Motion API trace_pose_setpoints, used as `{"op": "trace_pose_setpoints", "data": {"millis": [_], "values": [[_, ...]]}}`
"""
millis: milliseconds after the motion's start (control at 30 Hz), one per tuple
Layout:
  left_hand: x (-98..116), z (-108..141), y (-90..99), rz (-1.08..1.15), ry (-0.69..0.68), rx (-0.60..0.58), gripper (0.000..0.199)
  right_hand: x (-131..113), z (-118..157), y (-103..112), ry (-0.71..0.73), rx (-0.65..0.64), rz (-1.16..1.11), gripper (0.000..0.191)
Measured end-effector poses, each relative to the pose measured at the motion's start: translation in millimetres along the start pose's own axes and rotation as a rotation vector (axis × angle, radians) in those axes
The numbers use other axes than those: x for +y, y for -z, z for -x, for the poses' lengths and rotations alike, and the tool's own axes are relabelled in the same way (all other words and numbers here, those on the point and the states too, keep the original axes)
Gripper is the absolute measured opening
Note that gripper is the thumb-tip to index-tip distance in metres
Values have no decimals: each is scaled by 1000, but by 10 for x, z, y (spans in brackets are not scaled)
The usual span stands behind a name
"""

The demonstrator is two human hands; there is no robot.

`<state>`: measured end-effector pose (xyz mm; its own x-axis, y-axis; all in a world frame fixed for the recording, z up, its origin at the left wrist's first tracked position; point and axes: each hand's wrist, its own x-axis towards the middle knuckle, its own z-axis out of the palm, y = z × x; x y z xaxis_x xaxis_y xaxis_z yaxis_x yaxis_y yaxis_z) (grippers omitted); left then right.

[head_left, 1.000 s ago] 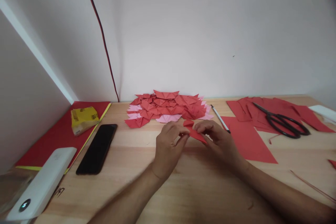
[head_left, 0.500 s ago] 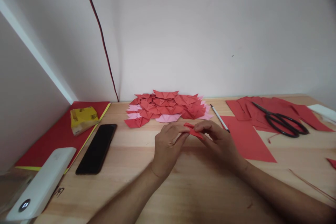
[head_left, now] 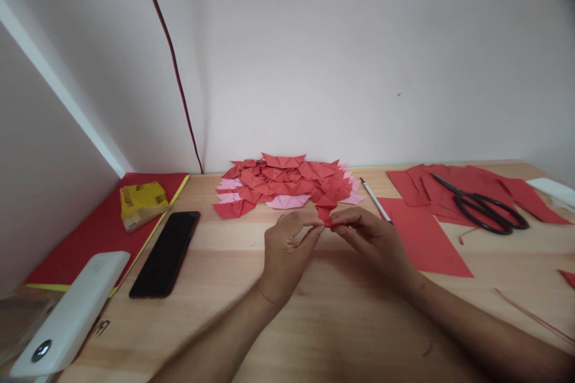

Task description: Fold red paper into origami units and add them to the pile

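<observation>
Between my two hands is a small piece of folded red paper (head_left: 326, 210), part of it standing up above the fingertips. My left hand (head_left: 291, 245) pinches its lower left edge between thumb and index finger. My right hand (head_left: 371, 236) grips the right side in the same way, and its fingers hide part of the fold. Just behind the hands lies a pile of folded red and pink paper pieces (head_left: 281, 176), spread along the foot of the wall.
Right of the hands are a white pen (head_left: 375, 198), a red paper sheet (head_left: 429, 239), more cut red paper (head_left: 476, 176) and black-handled scissors (head_left: 489, 212). On the left are a phone (head_left: 166, 254), a white power bank (head_left: 74, 311) and a yellow packet (head_left: 142, 206) on red sheets (head_left: 76, 251).
The red paper lay flat and narrow between my fingers; now a part of it stands upright above them. Both hands have stayed almost in place.
</observation>
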<state>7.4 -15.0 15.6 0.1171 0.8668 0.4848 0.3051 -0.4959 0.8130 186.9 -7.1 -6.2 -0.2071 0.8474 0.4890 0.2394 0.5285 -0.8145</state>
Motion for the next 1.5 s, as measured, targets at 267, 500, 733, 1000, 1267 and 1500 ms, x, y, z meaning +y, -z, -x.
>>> {"op": "trace_pose_setpoints", "data": {"millis": [267,500,733,1000,1267,1500], "values": [[26,-12,-19,-27,32,-13,8,-34,-30,-35,-216,0,-101,9],[27,-21,-42,32,121,-59,4,-67,-26,-76,-317,-32,-161,12],[-23,-62,-30,3,259,-60,10,-63,-8,-91,-364,-110,-123,15],[-110,-57,-1,-180,117,-222,24,-72,-27,-28,-85,-103,355,23],[-43,-48,-21,-132,65,-194,14,-47,-24,-28,-107,-154,373,13],[-81,-95,-32,236,316,-78,15,-51,-27,-19,-101,43,227,4]]}}
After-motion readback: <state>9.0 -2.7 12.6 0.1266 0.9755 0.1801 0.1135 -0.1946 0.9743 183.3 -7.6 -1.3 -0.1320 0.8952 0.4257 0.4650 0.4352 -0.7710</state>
